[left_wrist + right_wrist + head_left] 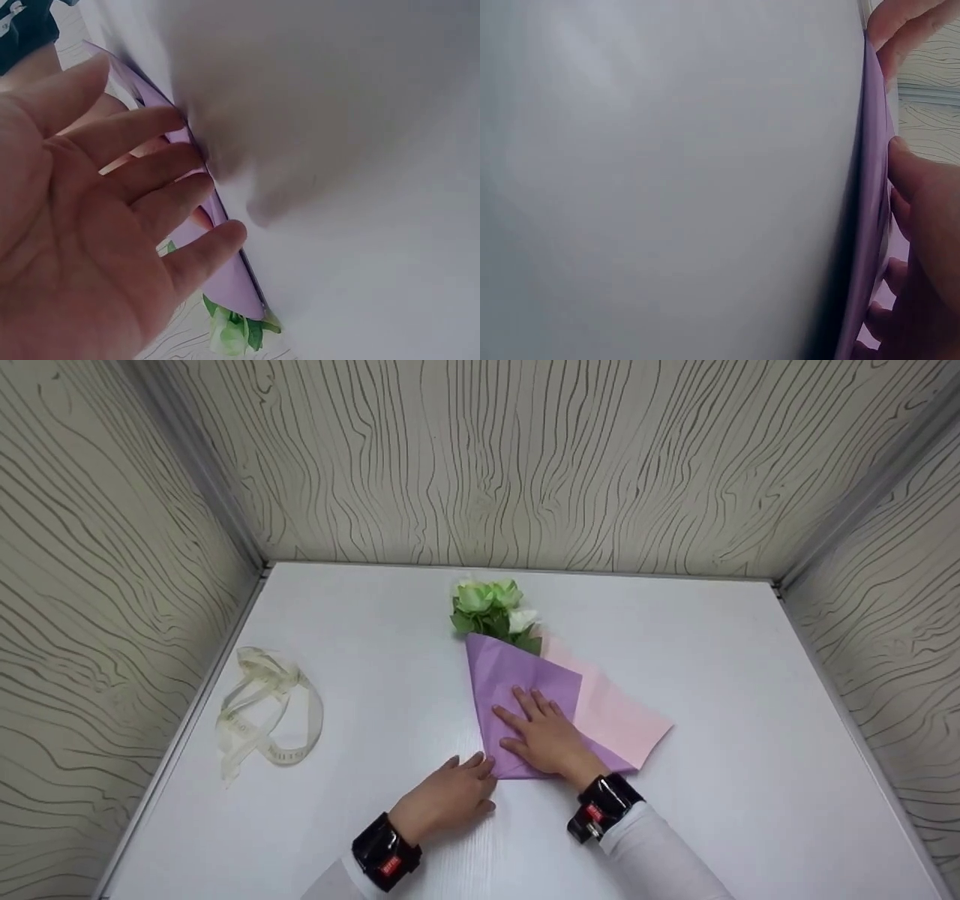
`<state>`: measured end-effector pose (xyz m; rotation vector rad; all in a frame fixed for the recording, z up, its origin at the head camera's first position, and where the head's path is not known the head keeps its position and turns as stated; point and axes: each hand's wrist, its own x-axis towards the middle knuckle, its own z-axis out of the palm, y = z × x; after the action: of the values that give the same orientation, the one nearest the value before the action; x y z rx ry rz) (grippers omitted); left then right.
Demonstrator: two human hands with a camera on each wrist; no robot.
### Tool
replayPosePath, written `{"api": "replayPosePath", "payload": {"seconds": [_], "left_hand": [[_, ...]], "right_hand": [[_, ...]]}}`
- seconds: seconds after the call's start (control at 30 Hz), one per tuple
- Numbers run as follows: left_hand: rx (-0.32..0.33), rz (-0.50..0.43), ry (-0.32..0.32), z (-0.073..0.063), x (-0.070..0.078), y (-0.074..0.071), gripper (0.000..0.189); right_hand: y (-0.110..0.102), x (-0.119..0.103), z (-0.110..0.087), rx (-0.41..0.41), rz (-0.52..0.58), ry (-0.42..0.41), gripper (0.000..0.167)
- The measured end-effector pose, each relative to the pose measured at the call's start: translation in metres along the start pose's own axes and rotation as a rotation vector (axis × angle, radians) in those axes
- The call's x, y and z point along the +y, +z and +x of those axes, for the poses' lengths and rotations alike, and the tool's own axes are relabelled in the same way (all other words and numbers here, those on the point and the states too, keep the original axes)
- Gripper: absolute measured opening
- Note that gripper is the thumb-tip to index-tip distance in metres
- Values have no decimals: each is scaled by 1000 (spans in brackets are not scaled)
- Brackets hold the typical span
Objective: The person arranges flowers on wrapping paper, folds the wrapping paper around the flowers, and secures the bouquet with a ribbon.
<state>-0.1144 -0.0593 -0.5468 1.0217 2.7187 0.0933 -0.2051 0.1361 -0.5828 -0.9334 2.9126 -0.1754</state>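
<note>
Purple wrapping paper point(551, 679) lies near the middle of a white tabletop point(750, 697), folded into a cone that narrows toward the person. The right hand point(551, 741) rests flat on the purple paper, fingers spread and grasping nothing. The left hand point(454, 795) is also unclenched, its fingers extended and its fingertips touching the paper's near left corner. From the far end of the purple paper rise two pale green flowers point(487, 597), a white flower point(523, 619) and dark green leaves point(491, 624), all just short of the tabletop's back edge. Pink paper point(619, 720) fans out from the purple paper's right side, a narrow purple strip running along its near edge. Well apart to the left of the purple paper, a loosely looped cream ribbon point(289, 754) with printed lettering lies close to the tabletop's left edge. A wide stretch of white surface separates ribbon and purple paper, and another runs from the pink paper's outer corner to the right edge.
</note>
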Motion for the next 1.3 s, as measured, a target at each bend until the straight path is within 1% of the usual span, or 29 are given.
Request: {"api": "replayPosePath", "payload": {"seconds": [0.13, 0.17, 0.23, 0.27, 0.33, 0.37, 0.47, 0.53, 0.6, 0.67, 0.73, 0.87, 1.0, 1.17, 1.3], "left_hand": [[-73, 6, -26, 3, 3, -6, 54], [-83, 4, -28, 3, 3, -7, 54], [-87, -12, -23, 5, 2, -10, 53], [-80, -25, -14, 6, 0, -11, 50], [-30, -47, 13, 8, -5, -12, 39], [10, -60, 28, 10, -8, -12, 32], [159, -85, 66, 19, -18, -9, 16], [247, -70, 79, 26, -24, -7, 13], [299, -42, 80, 33, -29, -5, 13], [323, 3, 68, 40, -33, -3, 15], [330, 51, 42, 46, -38, -1, 17], [327, 99, -36, 57, -49, 2, 23], [320, 106, -97, 65, -60, 4, 31], [326, 112, -153, 74, -72, 0, 36], [264, 74, -216, 81, -81, -4, 51]], "right_hand": [[-1, 1, 0, 5, -8, 8, 55], [-1, 1, 0, 4, -8, 7, 55], [-1, 0, 0, 2, -9, 3, 56], [-1, 0, 0, 0, -8, 1, 56], [-1, 0, 0, 1, -2, -6, 56], [-2, 0, 0, 2, 1, -6, 56], [-2, 0, 0, -1, 0, -1, 55], [-3, 0, 0, -6, -2, 3, 55], [-3, 0, 0, -12, -3, 5, 55], [-2, 0, 0, -13, -3, 5, 55], [-2, 0, 0, -10, -2, 3, 55], [-1, 0, -1, -3, 1, 0, 55], [-1, 0, -1, 0, 6, -5, 56], [-1, -1, -1, 2, 8, -10, 56], [-2, -1, -2, 0, 9, -13, 56]]}}
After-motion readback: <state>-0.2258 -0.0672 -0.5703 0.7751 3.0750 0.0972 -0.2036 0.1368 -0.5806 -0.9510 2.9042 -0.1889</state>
